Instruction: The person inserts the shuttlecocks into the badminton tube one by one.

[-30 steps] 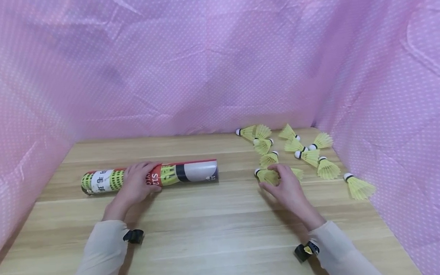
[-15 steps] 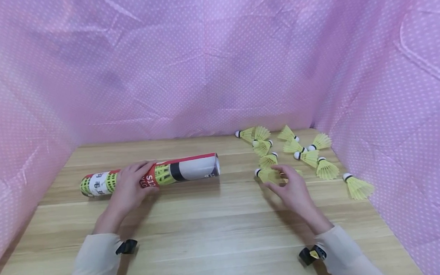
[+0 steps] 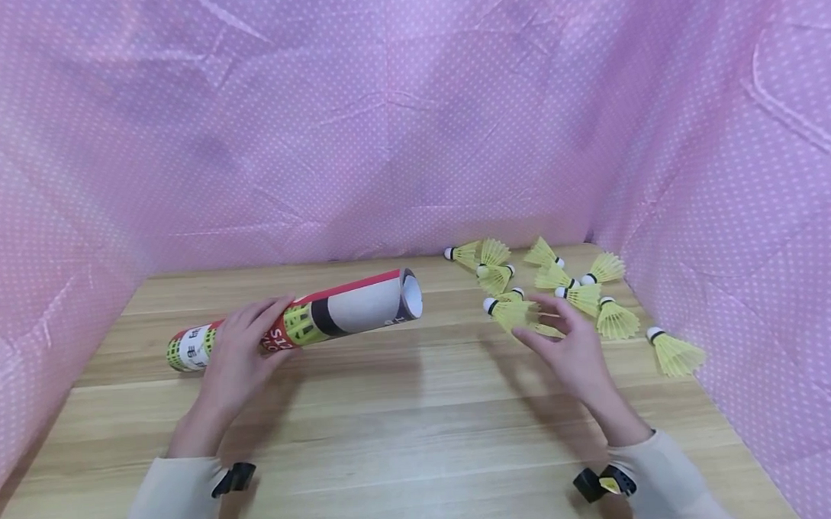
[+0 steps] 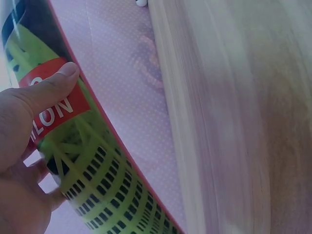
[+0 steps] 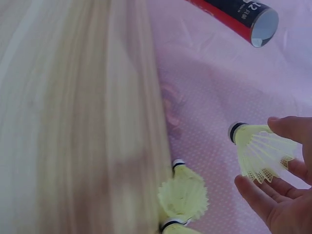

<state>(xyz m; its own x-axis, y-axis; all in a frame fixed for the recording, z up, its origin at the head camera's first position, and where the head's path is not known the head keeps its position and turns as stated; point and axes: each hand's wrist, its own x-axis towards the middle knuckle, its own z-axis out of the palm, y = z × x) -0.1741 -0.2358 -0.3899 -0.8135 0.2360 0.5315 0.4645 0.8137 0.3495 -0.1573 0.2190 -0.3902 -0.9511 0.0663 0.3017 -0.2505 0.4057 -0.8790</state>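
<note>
My left hand (image 3: 236, 361) grips a shuttlecock tube (image 3: 362, 307) around its middle, thumb across the red label in the left wrist view. The tube tilts, with its round right end raised off the table and facing right; its left end stays low. Between the thumb and fingers of my right hand (image 3: 575, 353) is a yellow shuttlecock (image 3: 512, 314), pinched by its skirt. Its white cork, banded in black, points left toward the tube. In the right wrist view the held shuttlecock (image 5: 258, 148) hangs below the tube's end (image 5: 265, 27).
Several more yellow shuttlecocks lie loose at the back right of the wooden table (image 3: 395, 459), one shuttlecock (image 3: 674, 353) apart near the right edge. Pink dotted cloth (image 3: 384, 138) walls in the back and both sides.
The tube's right end has risen from the table, tilting it. My right hand has lifted the shuttlecock off the table and shifted slightly to the right.
</note>
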